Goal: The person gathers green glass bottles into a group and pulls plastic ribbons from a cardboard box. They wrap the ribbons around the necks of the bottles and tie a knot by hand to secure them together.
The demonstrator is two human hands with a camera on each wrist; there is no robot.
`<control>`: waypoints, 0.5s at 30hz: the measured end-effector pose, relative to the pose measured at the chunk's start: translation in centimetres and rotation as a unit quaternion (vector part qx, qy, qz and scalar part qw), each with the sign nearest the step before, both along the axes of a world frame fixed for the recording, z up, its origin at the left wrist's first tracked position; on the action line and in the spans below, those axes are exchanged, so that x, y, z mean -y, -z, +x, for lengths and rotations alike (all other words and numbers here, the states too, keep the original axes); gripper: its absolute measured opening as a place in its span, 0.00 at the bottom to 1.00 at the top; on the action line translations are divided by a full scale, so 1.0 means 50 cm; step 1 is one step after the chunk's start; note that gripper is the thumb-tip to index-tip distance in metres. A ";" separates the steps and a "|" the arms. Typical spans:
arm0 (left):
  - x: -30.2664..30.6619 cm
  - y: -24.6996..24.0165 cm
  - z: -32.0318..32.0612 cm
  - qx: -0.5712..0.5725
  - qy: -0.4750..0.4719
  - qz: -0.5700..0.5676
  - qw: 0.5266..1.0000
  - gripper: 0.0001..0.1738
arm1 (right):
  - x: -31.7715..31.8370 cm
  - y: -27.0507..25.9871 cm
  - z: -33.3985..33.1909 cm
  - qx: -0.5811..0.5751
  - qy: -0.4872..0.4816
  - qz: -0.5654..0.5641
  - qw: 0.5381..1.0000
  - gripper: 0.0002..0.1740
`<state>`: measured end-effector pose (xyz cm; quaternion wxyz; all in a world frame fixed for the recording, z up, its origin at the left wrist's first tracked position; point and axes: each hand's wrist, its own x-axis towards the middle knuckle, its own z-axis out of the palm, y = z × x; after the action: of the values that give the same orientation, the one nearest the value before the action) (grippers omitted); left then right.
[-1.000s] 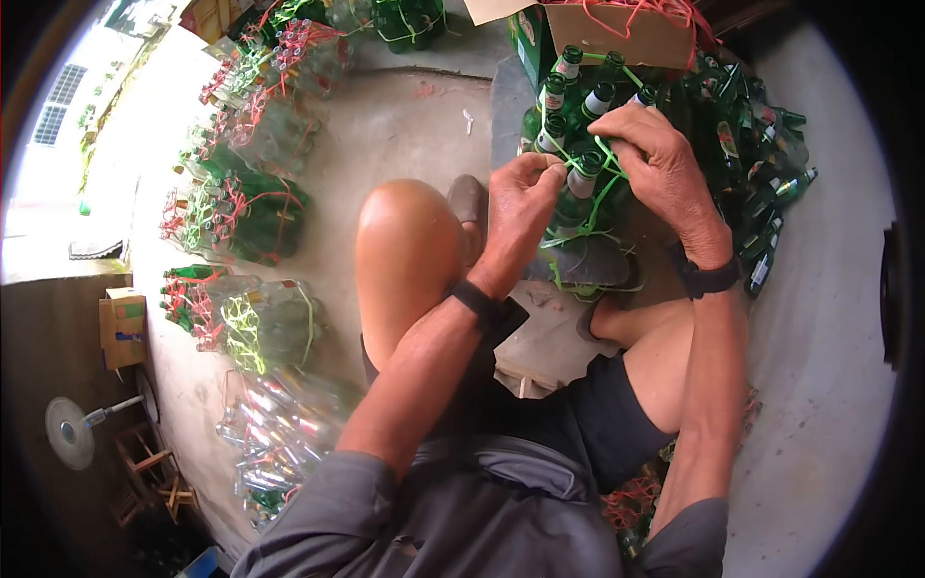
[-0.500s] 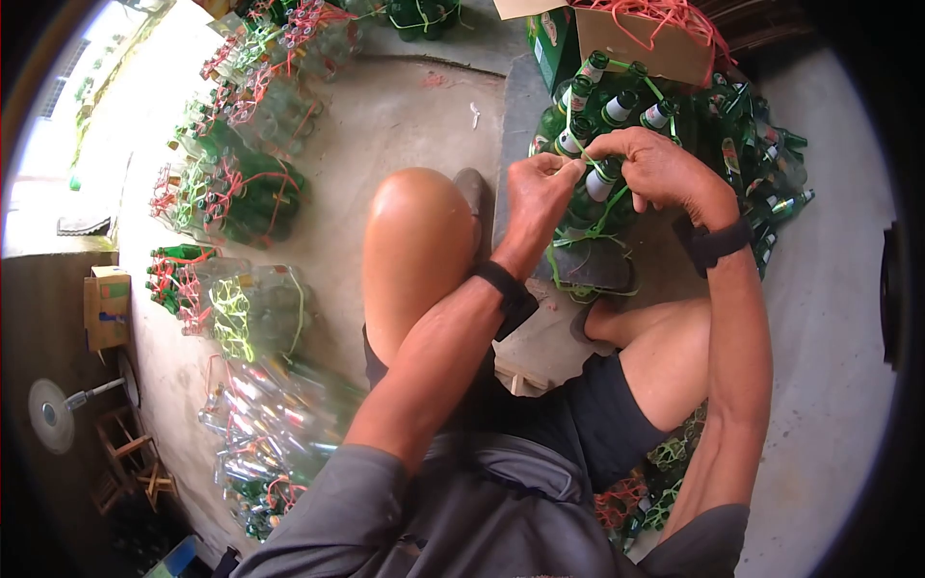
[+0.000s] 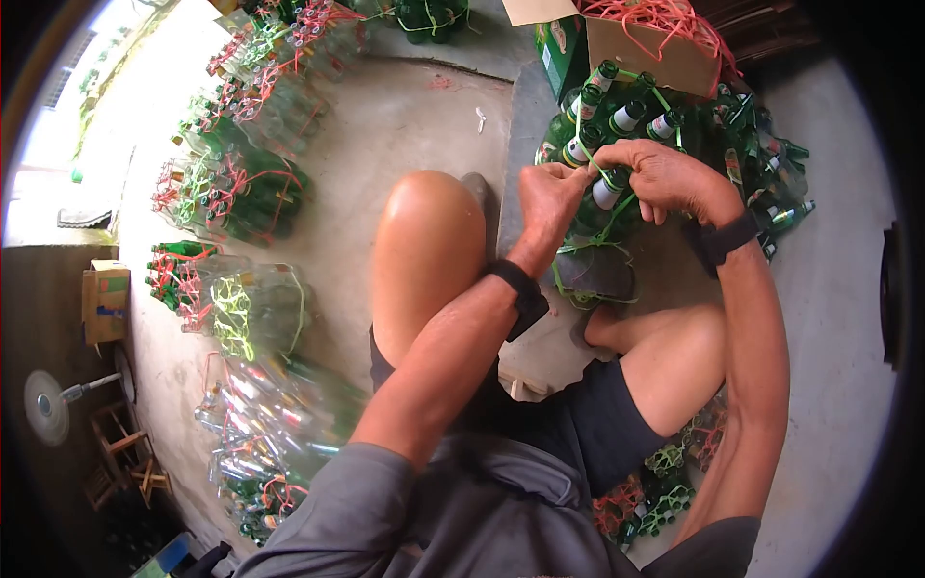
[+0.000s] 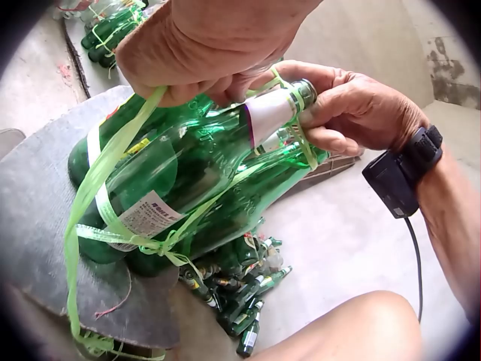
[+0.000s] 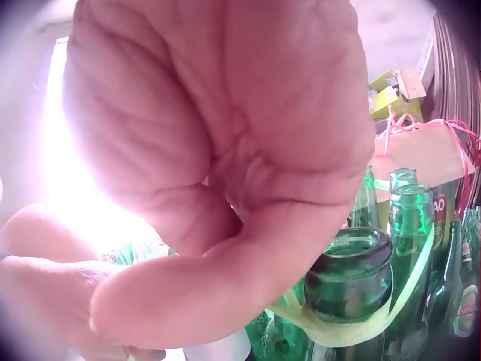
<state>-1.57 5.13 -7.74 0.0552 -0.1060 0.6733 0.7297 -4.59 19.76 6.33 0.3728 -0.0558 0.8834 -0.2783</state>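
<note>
A bundle of green glass bottles [image 4: 161,162] stands on a dark slab, with light green plastic strap [image 4: 96,177] tied round its bodies and looped round its necks. My left hand [image 3: 554,204] pinches a length of that strap beside the front bottle's neck; the strap hangs down from its fingers in the left wrist view. My right hand [image 3: 670,181] is curled over the same neck [image 5: 349,274], its fingers at the strap loop. Both hands' fingertips meet there, and the pinch is partly hidden. In the right wrist view, the right palm and fingers [image 5: 203,301] fill the middle.
Behind the bundle is a cardboard box [image 3: 646,58] heaped with red strap. Loose green bottles [image 3: 771,183] lie to its right. Tied bottle bundles [image 3: 255,193] line the left side. The slab [image 4: 45,203] has a rounded edge, and a fan [image 3: 46,407] stands at lower left.
The right hand has moved from the bottle's right side across its neck, toward the left hand. Both hands' fingertips now meet at the strap. The head view has shifted slightly.
</note>
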 end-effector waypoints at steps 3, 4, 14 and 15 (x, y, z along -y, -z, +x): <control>-0.006 0.013 -0.005 0.006 -0.021 -0.001 1.000 0.20 | 0.006 -0.007 0.013 -0.077 -0.047 0.032 0.995 0.35; -0.008 0.014 -0.006 0.005 -0.020 0.000 1.000 0.20 | 0.024 -0.032 0.024 -0.102 -0.067 0.079 0.989 0.28; -0.024 0.015 0.000 -0.008 -0.013 -0.069 0.998 0.21 | -0.007 0.008 0.040 -0.396 -0.216 0.160 0.878 0.21; -0.027 0.016 0.001 -0.016 -0.014 -0.074 0.997 0.20 | -0.005 0.003 0.033 -0.374 -0.221 0.183 0.882 0.21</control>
<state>-1.51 6.46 -8.51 0.0266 -0.1072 0.7244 0.6804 -2.94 20.02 6.19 0.0700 -0.2807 0.9571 0.0191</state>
